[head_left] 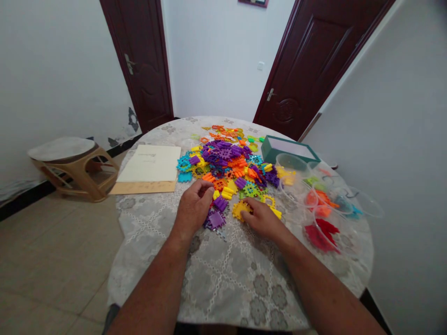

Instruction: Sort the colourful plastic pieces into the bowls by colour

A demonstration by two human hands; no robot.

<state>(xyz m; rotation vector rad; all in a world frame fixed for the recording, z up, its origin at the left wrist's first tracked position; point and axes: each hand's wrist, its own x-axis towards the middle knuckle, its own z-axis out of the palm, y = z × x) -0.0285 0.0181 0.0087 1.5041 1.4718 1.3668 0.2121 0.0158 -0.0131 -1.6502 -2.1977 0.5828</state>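
Observation:
A heap of colourful plastic interlocking pieces (228,163) covers the middle of a round table (223,274) with a patterned cloth. My left hand (193,208) rests at the heap's near edge with its fingers curled, next to purple pieces (215,218). Whether it holds anything is hidden. My right hand (261,217) lies beside it, fingers pinched on a yellow piece (239,209).
Several clear plastic bowls (324,204) at the right hold sorted pieces: yellow, green, orange, blue, red. A teal box (289,149) stands behind them. A pale booklet (150,164) lies at the left on a brown sheet. A stool (71,165) stands on the floor, two dark doors behind.

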